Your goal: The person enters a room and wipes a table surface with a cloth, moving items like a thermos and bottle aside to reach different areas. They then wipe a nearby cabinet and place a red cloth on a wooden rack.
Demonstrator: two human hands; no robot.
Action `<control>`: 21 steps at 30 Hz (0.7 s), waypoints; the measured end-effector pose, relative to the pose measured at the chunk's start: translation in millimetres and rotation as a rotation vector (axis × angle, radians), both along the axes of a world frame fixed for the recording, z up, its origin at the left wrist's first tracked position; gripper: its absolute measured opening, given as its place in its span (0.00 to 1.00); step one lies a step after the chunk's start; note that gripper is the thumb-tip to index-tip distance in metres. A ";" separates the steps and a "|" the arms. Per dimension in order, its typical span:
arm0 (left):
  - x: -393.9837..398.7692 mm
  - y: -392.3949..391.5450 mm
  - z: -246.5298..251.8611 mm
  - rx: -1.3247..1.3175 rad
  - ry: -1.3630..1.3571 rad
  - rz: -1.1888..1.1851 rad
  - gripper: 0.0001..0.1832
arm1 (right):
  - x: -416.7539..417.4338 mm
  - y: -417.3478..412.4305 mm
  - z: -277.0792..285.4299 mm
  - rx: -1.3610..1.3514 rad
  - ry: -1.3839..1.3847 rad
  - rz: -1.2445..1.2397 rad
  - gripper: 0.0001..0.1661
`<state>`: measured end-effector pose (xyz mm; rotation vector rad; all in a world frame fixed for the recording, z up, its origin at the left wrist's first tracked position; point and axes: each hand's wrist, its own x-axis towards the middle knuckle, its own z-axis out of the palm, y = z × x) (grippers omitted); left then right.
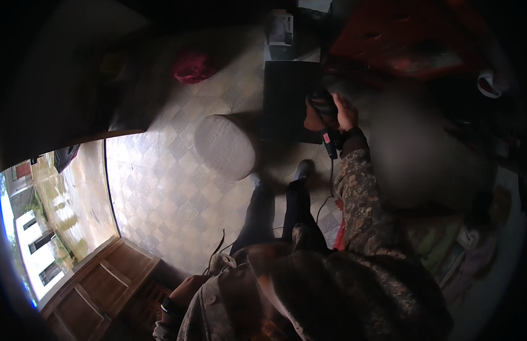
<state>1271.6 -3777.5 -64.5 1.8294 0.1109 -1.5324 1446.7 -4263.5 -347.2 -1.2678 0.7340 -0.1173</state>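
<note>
My right hand [345,113] reaches forward in a camouflage sleeve and is closed around a dark corded tool [328,143]. The tool's type is too dark to tell; it bears a small red label, and its cable [331,179] hangs towards the floor. Beneath or beyond the hand lies a dark rectangular surface [285,102]. My left hand [191,286], with a watch on its wrist, is low at the left beside the jacket. Its fingers are mostly hidden, and whether it holds anything cannot be told. Thin dark cords [216,251] show near it.
A round pale-topped stool [225,147] stands on the tiled floor [174,179] before my feet. Further off are a pink bag [193,67], a box [281,30] and a red surface [400,38]. A wooden door panel [101,285] borders the doorway at left. A blurred patch covers the right side.
</note>
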 end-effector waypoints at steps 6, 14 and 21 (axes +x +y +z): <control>-19.9 34.3 9.7 0.275 -0.592 -0.152 0.12 | -107.5 48.4 133.6 -0.078 0.152 0.692 0.11; 20.6 46.6 16.3 -0.184 -0.207 -0.141 0.14 | -338.4 75.9 266.0 0.299 0.788 1.006 0.14; 55.4 33.8 21.4 -0.244 -0.272 -0.175 0.14 | -327.3 106.2 279.7 0.128 0.622 0.833 0.14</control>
